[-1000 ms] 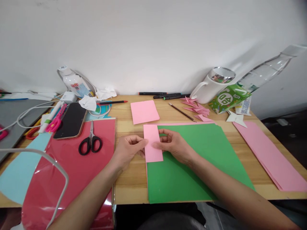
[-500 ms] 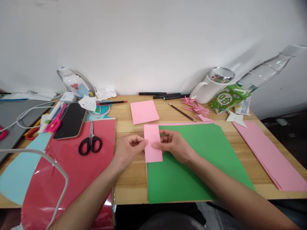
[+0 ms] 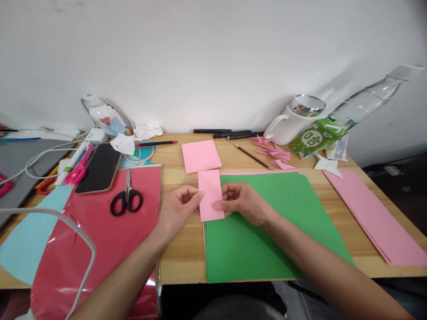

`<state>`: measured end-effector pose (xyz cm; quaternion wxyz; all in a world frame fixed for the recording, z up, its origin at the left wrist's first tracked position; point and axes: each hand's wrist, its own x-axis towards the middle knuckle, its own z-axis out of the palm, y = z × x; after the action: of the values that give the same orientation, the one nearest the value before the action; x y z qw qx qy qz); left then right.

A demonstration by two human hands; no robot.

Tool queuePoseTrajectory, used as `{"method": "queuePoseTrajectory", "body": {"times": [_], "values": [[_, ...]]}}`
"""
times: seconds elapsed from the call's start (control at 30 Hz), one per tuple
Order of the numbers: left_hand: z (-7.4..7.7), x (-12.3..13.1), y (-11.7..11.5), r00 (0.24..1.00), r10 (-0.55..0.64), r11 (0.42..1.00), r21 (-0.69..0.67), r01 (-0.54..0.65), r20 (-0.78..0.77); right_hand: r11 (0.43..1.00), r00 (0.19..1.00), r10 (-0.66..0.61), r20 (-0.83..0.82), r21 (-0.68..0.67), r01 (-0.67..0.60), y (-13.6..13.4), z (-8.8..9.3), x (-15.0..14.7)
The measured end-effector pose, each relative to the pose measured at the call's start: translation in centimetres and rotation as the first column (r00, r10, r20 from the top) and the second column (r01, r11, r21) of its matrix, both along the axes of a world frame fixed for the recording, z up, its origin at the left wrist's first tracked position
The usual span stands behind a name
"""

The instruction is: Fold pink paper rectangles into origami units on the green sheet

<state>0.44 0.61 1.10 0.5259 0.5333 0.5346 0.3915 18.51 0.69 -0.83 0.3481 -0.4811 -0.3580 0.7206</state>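
Note:
Between my two hands is a narrow pink paper rectangle (image 3: 211, 195), held upright above the left edge of a green paper sheet (image 3: 267, 240). My left hand (image 3: 180, 206) pinches its left edge between thumb and fingers. On the opposite edge, my right hand (image 3: 242, 202) grips it with the thumb in front and the other fingers curled behind, partly hidden. Just beyond lies a stack of square pink paper (image 3: 200, 155). Folded pink paper pieces (image 3: 275, 151) with pointed tips lie farther back to the right.
Black-handled scissors (image 3: 126, 195) rest on a red paper pack (image 3: 110, 240) at left, beside a phone (image 3: 100, 169). A pencil (image 3: 251, 155) and markers (image 3: 233, 133) lie behind. A white mug (image 3: 293, 120), a bottle (image 3: 370, 98) and long pink sheets (image 3: 376, 218) are at right.
The pink paper rectangle has risen slightly in view and tilted a little. Both hands keep hold of its sides, with the right thumb shifted a bit toward its edge.

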Motion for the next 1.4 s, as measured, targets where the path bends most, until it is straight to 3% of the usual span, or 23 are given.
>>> {"method": "queuePoseTrajectory", "body": {"times": [0.3, 0.47, 0.73, 1.0, 1.4], "values": [[0.18, -0.1, 0.0, 0.999, 0.049, 0.999, 0.023, -0.049, 0.017, 0.988, 0.998, -0.067, 0.004, 0.139, 0.066, -0.44, 0.5, -0.56], [0.08, -0.35, 0.08, 0.995, 0.1, 0.994, 0.036, -0.1, -0.001, 0.995, 0.998, 0.035, -0.052, 0.097, -0.03, -0.62, 0.48, -0.69], [0.07, -0.21, 0.17, 0.994, 0.104, 0.995, -0.014, -0.104, 0.043, 0.995, 0.997, 0.044, -0.057, 0.092, -0.039, -0.58, 0.44, -0.58], [0.13, 0.03, -0.25, 0.999, -0.033, 0.999, -0.024, 0.034, 0.034, 0.993, 0.999, 0.002, -0.033, 0.12, 0.002, -0.34, 0.36, -0.35], [0.15, -0.06, -0.37, 0.996, -0.072, 0.997, -0.013, 0.073, 0.06, 0.994, 0.999, -0.017, -0.041, 0.108, 0.022, -0.14, -0.02, -0.06]]}}
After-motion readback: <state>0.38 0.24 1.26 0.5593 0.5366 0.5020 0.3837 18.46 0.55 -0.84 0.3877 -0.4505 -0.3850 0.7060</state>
